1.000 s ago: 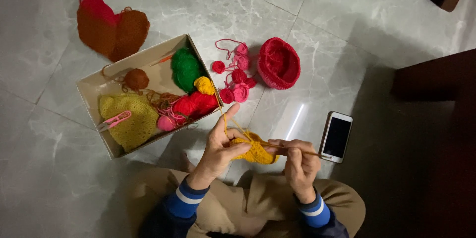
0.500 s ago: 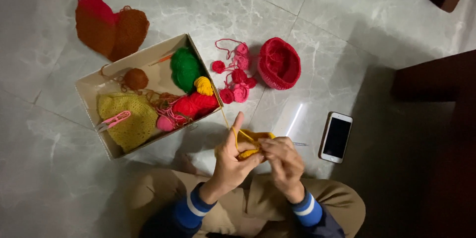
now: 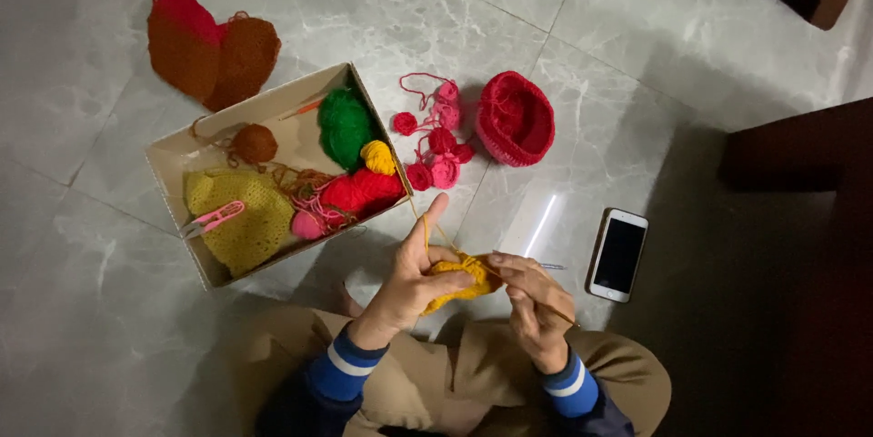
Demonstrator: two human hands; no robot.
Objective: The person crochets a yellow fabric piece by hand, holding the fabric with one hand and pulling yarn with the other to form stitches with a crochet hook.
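My left hand [image 3: 411,281] holds a small yellow crochet piece [image 3: 462,275], with the yellow strand running over my raised forefinger up to the yellow yarn ball [image 3: 378,157] in the box. My right hand [image 3: 535,302] grips a thin crochet hook [image 3: 538,266] whose tip is at the yellow piece. Both hands sit close together above my knees, over the grey marble floor.
A cardboard box [image 3: 178,162] at left holds green, red, brown yarn, a yellow crocheted piece and pink snips [image 3: 211,219]. Pink crocheted flowers [image 3: 440,139] and a red crocheted cap [image 3: 515,119] lie beyond. A white phone [image 3: 618,255] lies right; dark furniture [image 3: 800,146] beside it. Brown-red knits [image 3: 207,46] at far left.
My hands drew closer together, then spread slightly; the right hand and hook moved left toward the yellow piece. The view shifted a little downward.
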